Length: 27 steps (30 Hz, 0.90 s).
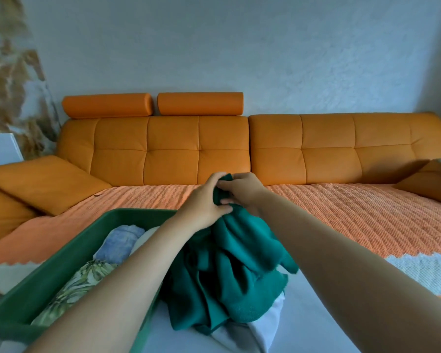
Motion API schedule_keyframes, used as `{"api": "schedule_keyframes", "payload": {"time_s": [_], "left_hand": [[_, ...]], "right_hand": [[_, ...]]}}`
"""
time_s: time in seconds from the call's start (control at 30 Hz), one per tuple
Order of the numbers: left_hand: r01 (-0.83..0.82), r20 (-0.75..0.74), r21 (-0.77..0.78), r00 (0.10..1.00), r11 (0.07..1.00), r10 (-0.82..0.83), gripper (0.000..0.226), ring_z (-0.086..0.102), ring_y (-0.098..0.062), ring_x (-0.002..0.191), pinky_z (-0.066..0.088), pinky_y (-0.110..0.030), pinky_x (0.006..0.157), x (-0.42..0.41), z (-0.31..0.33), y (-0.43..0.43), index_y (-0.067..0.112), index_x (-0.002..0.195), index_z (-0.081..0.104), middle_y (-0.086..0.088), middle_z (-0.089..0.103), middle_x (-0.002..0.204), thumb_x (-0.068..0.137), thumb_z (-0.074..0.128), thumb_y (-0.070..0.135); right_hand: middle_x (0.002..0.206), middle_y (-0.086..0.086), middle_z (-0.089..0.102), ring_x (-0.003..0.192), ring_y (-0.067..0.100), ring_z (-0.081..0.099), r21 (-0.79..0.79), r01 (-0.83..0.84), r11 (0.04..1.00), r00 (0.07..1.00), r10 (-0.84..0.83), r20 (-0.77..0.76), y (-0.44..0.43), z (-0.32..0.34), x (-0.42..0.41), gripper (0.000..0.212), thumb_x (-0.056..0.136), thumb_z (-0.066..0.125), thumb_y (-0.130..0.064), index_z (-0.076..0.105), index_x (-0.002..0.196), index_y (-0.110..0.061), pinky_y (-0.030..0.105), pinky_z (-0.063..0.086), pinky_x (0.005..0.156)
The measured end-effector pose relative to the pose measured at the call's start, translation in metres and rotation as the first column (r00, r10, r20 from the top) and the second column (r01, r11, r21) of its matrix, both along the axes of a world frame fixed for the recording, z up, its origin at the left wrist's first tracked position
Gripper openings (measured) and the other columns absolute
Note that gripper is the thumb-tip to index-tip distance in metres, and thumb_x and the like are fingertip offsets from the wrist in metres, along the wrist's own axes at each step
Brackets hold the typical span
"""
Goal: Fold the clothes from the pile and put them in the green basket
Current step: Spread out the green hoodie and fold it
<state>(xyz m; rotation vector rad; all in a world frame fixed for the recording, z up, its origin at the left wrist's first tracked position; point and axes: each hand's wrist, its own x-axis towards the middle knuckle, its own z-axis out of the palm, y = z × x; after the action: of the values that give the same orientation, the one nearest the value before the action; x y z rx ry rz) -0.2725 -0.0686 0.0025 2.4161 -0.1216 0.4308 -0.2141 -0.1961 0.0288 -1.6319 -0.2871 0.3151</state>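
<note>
Both hands meet on one bunch of fabric. The left hand [205, 200] has its fingers curled over the top of the sweater [229, 271], and the right hand [242, 191] pinches the same gathered edge from the other side, so the two sets of fingers touch or nearly touch with a knob of cloth poking up between them. From that grip the sweater hangs down and back toward the person. Its long axis runs from the hands to the near edge of the view, and its lower end is slumped on a white cloth [262, 324] that is probably the rest of the pile. It is a plain teal knit, thick and ribbed in look and deeply creased. No sleeve, collar or hem can be made out, so its layout cannot yet be read. Neither hand is nearer, since both grip the same spot. The coming move likely needs them to part sideways along an edge and spread the piece. The open cover [341, 212] beyond and to the right offers flat room for that. The basket [69, 250] sits just left of the sweater under the left forearm, and already holds a blue piece [120, 244] and a leaf-print piece [79, 284]. A folded sweater would therefore travel only a short way left.
</note>
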Motion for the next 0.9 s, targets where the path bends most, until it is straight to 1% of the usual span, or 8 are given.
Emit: {"api": "schedule_keyframes", "payload": {"time_s": [0.1,0.27,0.37,0.43,0.5,0.6,0.73,0.9], "left_hand": [[-0.207,0.165,0.064,0.967,0.976,0.194,0.049,0.057,-0.023,0.102,0.049,-0.035,0.079,0.006,0.013,0.024,0.038,0.127,0.05,0.0,0.056,0.118,0.091,0.059,0.007],[-0.557,0.044,0.198,0.827,0.807,0.56,0.042,0.053,-0.024,0.08,0.053,-0.041,0.072,0.006,0.01,0.07,0.019,0.122,0.054,-0.007,0.039,0.119,0.091,0.043,-0.006],[-0.553,-0.043,0.372,0.792,0.745,0.609,0.059,0.049,-0.033,0.114,0.05,-0.045,0.092,0.001,-0.002,0.067,0.021,0.141,0.042,-0.011,0.027,0.145,0.089,0.05,-0.005],[-0.425,0.064,0.396,0.897,0.814,0.437,0.062,0.04,-0.032,0.132,0.042,-0.045,0.105,0.001,-0.008,0.054,0.029,0.146,0.041,-0.005,0.028,0.155,0.091,0.052,0.002],[-0.127,0.007,0.402,0.991,0.907,0.136,0.05,0.038,-0.024,0.138,0.035,-0.046,0.113,0.0,-0.013,0.035,0.039,0.143,0.047,0.006,0.036,0.154,0.096,0.055,0.022],[0.173,-0.429,0.282,0.902,0.944,-0.037,0.059,0.036,-0.018,0.142,0.029,-0.04,0.117,-0.002,-0.022,0.016,0.047,0.149,0.035,0.013,0.038,0.156,0.094,0.057,0.047],[0.128,-0.464,0.635,0.852,0.762,0.244,0.059,0.029,-0.025,0.147,0.005,-0.055,0.12,-0.003,-0.035,0.028,0.041,0.152,0.035,0.005,0.038,0.158,0.096,0.051,0.049],[0.035,-0.323,0.678,0.912,0.734,0.255,0.043,0.032,-0.024,0.144,0.008,-0.052,0.121,-0.019,-0.039,0.015,0.029,0.144,0.047,-0.002,0.042,0.153,0.101,0.045,0.027]], "right_hand": [[0.123,0.016,0.065,0.107,0.03,0.066,0.083,-0.096,0.992,0.993,0.09,0.071,0.01,-0.002,0.006,0.032,0.094,0.063,0.001,0.061,0.126,0.002,0.035,0.059,0.09],[0.145,0.005,0.048,0.123,0.024,0.053,-0.42,-0.148,0.895,0.953,0.242,0.18,-0.001,-0.02,0.008,0.065,0.09,0.071,-0.015,0.045,0.149,-0.023,0.031,0.044,0.095],[0.155,0.009,0.04,0.135,0.031,0.045,-0.787,-0.16,0.595,0.94,0.336,0.063,-0.011,-0.039,0.005,0.084,0.087,0.075,-0.031,0.028,0.157,-0.022,0.042,0.042,0.11],[0.14,0.011,0.051,0.119,0.031,0.055,-0.852,-0.188,0.489,0.939,0.344,-0.01,-0.015,-0.05,0.003,0.087,0.088,0.073,-0.033,0.023,0.158,-0.022,0.045,0.051,0.102],[0.112,0.008,0.06,0.093,0.023,0.06,-0.775,-0.241,0.584,0.941,0.336,-0.039,-0.013,-0.059,0.003,0.076,0.09,0.071,-0.024,0.031,0.155,-0.023,0.041,0.058,0.09],[0.134,0.01,0.057,0.105,0.026,0.064,-0.677,-0.235,0.697,0.946,0.325,0.007,-0.01,-0.068,0.004,0.074,0.092,0.067,-0.005,0.031,0.156,-0.015,0.043,0.057,0.093],[0.153,0.01,0.041,0.118,0.027,0.059,-0.462,-0.185,0.867,0.969,0.239,0.061,-0.03,-0.079,0.004,0.087,0.089,0.065,0.002,0.02,0.158,-0.026,0.044,0.055,0.098],[0.153,0.004,0.044,0.131,0.023,0.052,-0.496,-0.175,0.851,0.96,0.26,0.107,-0.058,-0.1,-0.017,0.077,0.088,0.074,-0.016,0.034,0.154,-0.029,0.037,0.046,0.107]]}}
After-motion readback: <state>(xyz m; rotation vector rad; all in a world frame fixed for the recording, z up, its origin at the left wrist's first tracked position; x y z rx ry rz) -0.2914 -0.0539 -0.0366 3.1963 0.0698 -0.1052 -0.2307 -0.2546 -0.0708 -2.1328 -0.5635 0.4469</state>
